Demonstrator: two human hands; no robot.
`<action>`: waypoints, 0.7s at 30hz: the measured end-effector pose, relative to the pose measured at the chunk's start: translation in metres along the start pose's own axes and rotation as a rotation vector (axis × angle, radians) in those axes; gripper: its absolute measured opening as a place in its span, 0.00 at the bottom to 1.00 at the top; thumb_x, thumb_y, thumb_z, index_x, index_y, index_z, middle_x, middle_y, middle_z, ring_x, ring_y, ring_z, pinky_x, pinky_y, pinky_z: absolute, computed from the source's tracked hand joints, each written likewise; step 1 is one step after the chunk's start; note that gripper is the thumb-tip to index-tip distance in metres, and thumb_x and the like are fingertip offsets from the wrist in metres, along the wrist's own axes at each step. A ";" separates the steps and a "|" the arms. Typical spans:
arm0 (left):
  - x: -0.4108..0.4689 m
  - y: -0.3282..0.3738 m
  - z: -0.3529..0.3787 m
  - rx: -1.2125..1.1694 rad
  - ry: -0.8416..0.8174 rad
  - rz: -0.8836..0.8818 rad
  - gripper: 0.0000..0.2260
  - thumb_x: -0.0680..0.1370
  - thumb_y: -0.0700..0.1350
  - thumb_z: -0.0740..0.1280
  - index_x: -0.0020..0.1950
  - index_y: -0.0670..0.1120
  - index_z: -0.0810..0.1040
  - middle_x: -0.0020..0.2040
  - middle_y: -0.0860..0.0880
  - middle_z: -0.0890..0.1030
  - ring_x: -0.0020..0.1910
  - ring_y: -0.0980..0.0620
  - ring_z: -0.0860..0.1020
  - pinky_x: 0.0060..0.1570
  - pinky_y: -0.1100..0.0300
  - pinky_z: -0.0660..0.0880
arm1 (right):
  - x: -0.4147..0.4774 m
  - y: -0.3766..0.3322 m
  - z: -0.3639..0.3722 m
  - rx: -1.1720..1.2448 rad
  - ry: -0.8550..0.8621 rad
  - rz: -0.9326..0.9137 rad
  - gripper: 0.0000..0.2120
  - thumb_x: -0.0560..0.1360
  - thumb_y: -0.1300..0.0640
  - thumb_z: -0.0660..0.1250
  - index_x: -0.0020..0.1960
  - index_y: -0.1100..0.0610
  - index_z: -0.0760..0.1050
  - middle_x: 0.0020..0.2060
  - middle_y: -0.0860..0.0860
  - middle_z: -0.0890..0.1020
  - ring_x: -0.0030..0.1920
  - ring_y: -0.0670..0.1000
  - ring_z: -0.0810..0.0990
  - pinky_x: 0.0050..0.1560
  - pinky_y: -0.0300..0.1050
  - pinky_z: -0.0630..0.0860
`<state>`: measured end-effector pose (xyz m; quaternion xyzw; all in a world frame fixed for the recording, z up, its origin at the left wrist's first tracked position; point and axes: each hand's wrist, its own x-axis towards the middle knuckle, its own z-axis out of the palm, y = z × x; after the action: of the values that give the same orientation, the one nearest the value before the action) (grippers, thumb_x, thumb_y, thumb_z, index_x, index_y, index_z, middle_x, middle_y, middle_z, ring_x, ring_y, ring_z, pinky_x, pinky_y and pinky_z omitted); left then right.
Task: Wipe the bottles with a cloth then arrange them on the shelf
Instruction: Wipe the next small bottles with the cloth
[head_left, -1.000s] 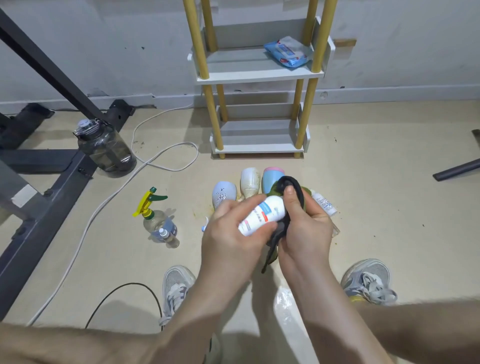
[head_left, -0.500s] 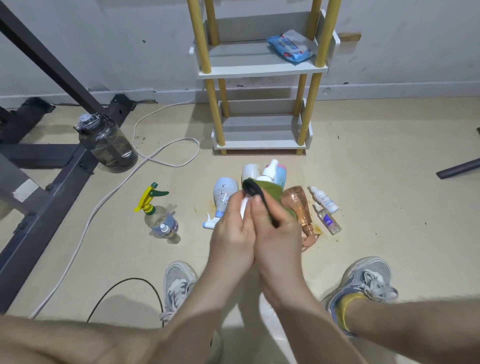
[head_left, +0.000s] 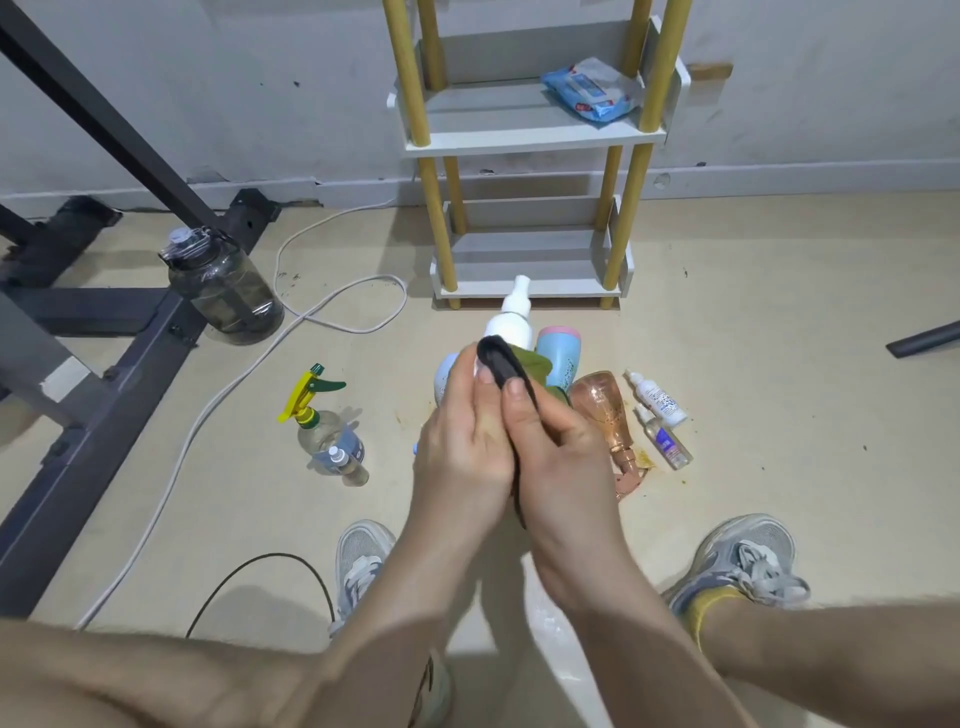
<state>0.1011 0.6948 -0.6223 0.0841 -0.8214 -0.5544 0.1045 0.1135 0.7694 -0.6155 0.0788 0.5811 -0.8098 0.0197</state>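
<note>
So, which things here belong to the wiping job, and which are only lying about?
Job: white bottle in left hand, cloth in right hand, blue bottle, amber bottle, small white bottle, shelf.
Lying about: dark jug, white cable, wipes packet, metal frame.

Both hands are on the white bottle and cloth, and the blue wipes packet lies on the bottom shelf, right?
No: the head view shows the wipes packet on the upper shelf. The left hand and right hand are on the white bottle and cloth.
</note>
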 end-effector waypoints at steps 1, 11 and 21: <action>-0.003 0.003 0.000 0.055 -0.057 -0.011 0.20 0.82 0.57 0.51 0.71 0.53 0.69 0.58 0.50 0.81 0.58 0.48 0.79 0.54 0.56 0.73 | 0.004 0.000 -0.002 0.021 0.016 0.024 0.12 0.81 0.57 0.65 0.59 0.57 0.83 0.52 0.51 0.86 0.54 0.49 0.84 0.61 0.46 0.78; 0.000 0.026 -0.030 0.450 -0.508 -0.009 0.29 0.68 0.64 0.73 0.65 0.58 0.68 0.35 0.55 0.73 0.38 0.56 0.73 0.41 0.54 0.72 | 0.025 -0.021 -0.040 0.198 -0.077 0.239 0.11 0.81 0.56 0.62 0.56 0.57 0.82 0.46 0.58 0.83 0.46 0.57 0.81 0.47 0.51 0.79; 0.012 0.008 -0.040 0.009 -0.409 -0.160 0.36 0.57 0.59 0.78 0.60 0.76 0.67 0.44 0.57 0.76 0.35 0.61 0.76 0.42 0.64 0.73 | 0.024 -0.024 -0.059 0.073 -0.553 0.200 0.24 0.74 0.65 0.68 0.70 0.60 0.73 0.62 0.60 0.81 0.62 0.59 0.81 0.59 0.48 0.78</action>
<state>0.0998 0.6586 -0.5988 0.0349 -0.8187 -0.5627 -0.1091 0.0928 0.8344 -0.6152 -0.0871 0.5135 -0.8149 0.2542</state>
